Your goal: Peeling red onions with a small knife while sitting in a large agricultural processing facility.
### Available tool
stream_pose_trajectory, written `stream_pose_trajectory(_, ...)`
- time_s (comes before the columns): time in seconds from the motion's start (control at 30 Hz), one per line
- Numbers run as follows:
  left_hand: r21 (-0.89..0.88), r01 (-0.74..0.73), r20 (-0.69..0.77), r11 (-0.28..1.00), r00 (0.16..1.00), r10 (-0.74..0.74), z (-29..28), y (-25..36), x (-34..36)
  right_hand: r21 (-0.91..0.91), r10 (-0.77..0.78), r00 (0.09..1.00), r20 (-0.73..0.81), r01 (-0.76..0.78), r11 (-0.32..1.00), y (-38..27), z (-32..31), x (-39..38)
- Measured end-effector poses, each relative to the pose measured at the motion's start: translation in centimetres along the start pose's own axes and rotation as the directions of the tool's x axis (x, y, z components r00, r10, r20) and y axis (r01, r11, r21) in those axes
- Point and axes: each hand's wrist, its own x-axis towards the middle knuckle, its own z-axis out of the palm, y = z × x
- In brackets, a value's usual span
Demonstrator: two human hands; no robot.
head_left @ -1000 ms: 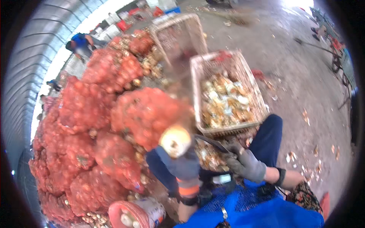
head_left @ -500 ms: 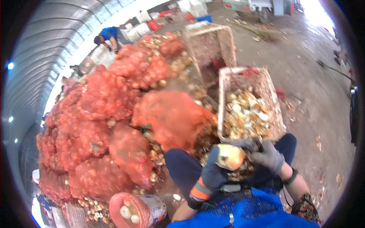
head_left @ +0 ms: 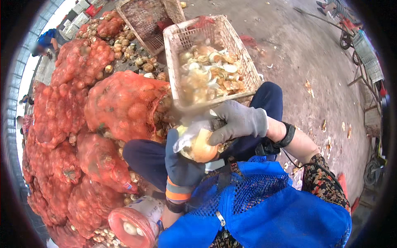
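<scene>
My left hand (head_left: 180, 163), in a dark blue glove with an orange and grey cuff, is closed around a large onion (head_left: 202, 148) above my lap. The onion is partly bared, with golden skin on its right side and a blurred whitish flap of peel over its left. My right hand (head_left: 244, 120), in a grey glove, is closed at the onion's upper right, its thumb against the skin. Something dark shows at its fingers, too blurred to name. Just beyond my hands stands a dirty white plastic crate (head_left: 244, 45) holding onion peels (head_left: 213, 74).
Red mesh sacks (head_left: 120, 105) of onions are heaped at left, with loose onions (head_left: 144, 64) among them. A bucket (head_left: 142, 211) with pale onions stands at lower left. Behind is another crate (head_left: 144, 20); a cart (head_left: 368, 58) is at far right. A person in blue (head_left: 46, 39) bends at upper left.
The view has swung right and down, so the crate, sacks and bucket sit farther left. My left hand still holds the onion, and a whitish flap of peel now shows across it.
</scene>
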Motion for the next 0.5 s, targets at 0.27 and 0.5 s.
stream_pose_trajectory(0.27, 0.493, -0.150, -0.053, 0.857, 0.978, 0.202, -0.4, -0.8, 0.5, -0.288, -0.071, 0.991, -0.113, 0.036, 0.957, -0.2, -0.1, -0.6)
stream_pose_trajectory(0.5, 0.148, -0.065, -0.173, 0.987, 0.981, 0.091, -0.8, 0.6, 1.2, -0.565, -0.302, 0.945, 0.124, 0.318, 0.761, 0.2, 1.9, -2.5)
